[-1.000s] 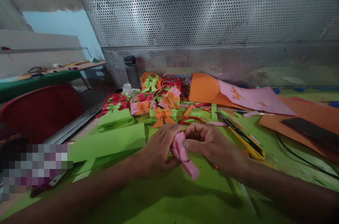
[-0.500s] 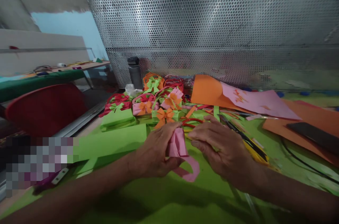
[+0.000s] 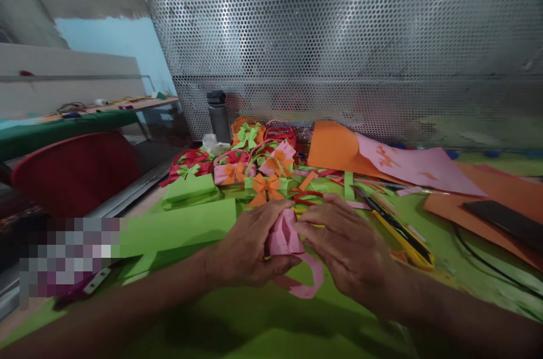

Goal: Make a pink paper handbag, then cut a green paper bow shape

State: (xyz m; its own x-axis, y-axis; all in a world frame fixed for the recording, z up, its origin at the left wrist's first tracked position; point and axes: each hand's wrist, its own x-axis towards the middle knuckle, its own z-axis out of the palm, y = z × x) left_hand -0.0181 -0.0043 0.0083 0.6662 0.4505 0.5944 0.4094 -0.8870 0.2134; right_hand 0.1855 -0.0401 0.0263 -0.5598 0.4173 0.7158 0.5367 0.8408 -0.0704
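A small pink paper bag (image 3: 285, 237) is in my left hand (image 3: 241, 246), the fingers wrapped over its far side and the thumb along its near edge. From the bag a looped pink paper handle (image 3: 316, 277) hangs toward me. My right hand (image 3: 345, 243) is curled against the bag's right side, its fingertips meeting the paper; part of the bag is hidden by both hands. Just beyond them sits a green paper bag with an orange paper bow (image 3: 266, 185). Scissors with yellow handles (image 3: 409, 243) lie right of my right hand.
Finished-looking small paper bags (image 3: 235, 169) with bows are grouped behind, near a grey bottle (image 3: 218, 117). Green paper (image 3: 182, 227) lies left, a purple-handled cutter (image 3: 91, 282) beside it. Orange sheets (image 3: 335, 147), a pink sheet (image 3: 418, 164) and a dark phone (image 3: 500, 220) are at right.
My right hand has moved left, from beside the pink paper bag to contact with its right side. My left hand keeps its hold on the bag.
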